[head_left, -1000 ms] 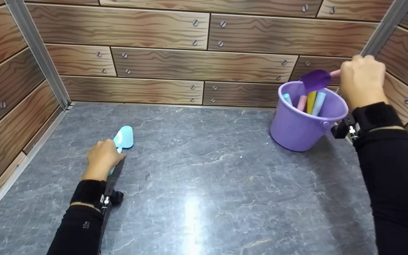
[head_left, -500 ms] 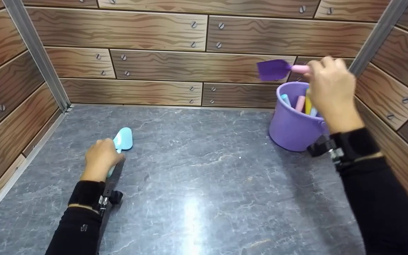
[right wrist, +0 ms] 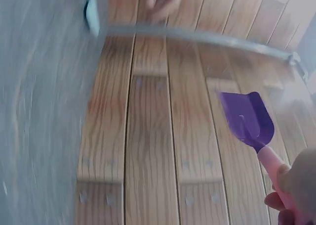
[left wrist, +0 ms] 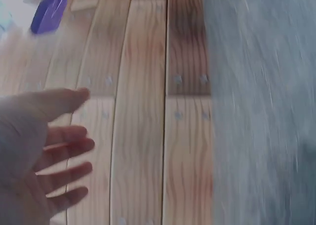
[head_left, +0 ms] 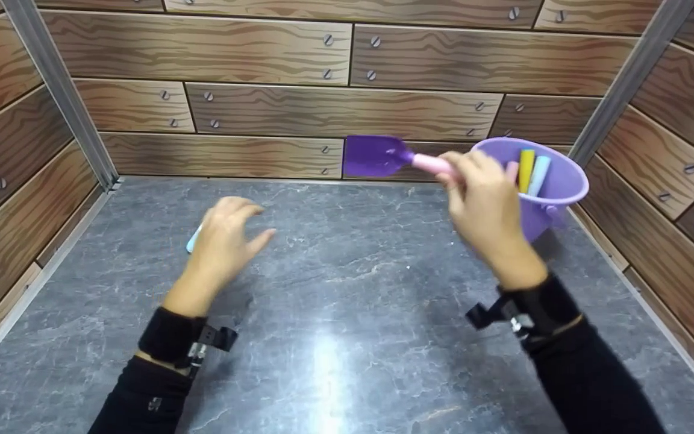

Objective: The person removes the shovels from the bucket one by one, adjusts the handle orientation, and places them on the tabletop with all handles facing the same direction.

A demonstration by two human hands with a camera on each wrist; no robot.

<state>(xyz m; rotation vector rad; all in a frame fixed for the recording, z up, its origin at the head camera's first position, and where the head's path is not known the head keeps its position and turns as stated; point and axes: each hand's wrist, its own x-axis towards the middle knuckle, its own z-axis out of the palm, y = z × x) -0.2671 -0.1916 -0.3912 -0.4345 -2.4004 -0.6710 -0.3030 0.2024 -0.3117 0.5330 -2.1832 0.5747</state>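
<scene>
My right hand (head_left: pixel 488 208) grips the pink handle of a toy shovel (head_left: pixel 377 155) with a purple blade. The shovel is up in the air, its blade pointing left, in front of the back wall. In the right wrist view, fingers wrap the handle of the same shovel (right wrist: pixel 247 117). My left hand (head_left: pixel 220 241) is off the surface with thumb and fingers spread and nothing between them; the left wrist view shows its bare palm. Below it a light blue toy shovel (head_left: pixel 193 241) lies on the grey surface, mostly hidden by the hand.
A purple bucket (head_left: pixel 555 193) stands at the back right, partly behind my right hand. Yellow, light blue and pink handles (head_left: pixel 526 170) stick up inside it. Wood-patterned walls (head_left: pixel 275 111) border the grey marbled tabletop (head_left: pixel 347 259) at the back and sides.
My right hand has carried the purple shovel left from above the bucket, out in front of it. The left hand has let go of the light blue shovel, risen and opened.
</scene>
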